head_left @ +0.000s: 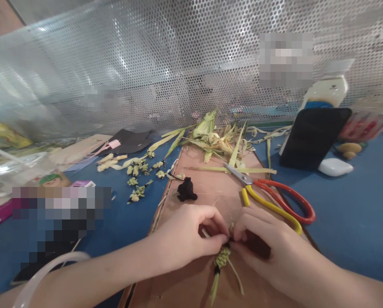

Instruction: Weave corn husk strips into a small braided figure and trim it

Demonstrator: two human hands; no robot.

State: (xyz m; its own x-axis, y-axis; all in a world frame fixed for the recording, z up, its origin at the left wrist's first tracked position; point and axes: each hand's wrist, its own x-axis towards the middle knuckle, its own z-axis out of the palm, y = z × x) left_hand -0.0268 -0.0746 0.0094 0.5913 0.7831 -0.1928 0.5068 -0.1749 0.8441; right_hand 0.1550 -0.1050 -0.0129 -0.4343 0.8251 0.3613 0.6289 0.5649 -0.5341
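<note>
A small green braided piece of leaf strips [222, 257], much like corn husk, hangs below my fingertips over the brown board. Black thread binds it near its lower end, and loose strip ends trail down. My left hand [196, 229] is closed in a pinch at its top end. My right hand [265, 239] pinches the same spot from the other side, fingertips nearly touching the left ones. Something dark, perhaps thread, shows between them, mostly hidden. Beyond my left hand lies a tangle of black thread [187, 189]. Scissors [244, 178] with red and yellow handles rest beyond my right hand.
The brown board [207, 194] lies on a blue table [364, 214]. Leaf strips [217, 141] pile at its far end. Several small braided pieces [136, 167] lie left. A black phone [315, 139] leans before a white bottle [326, 92]. Perforated metal mesh [178, 64] closes the back.
</note>
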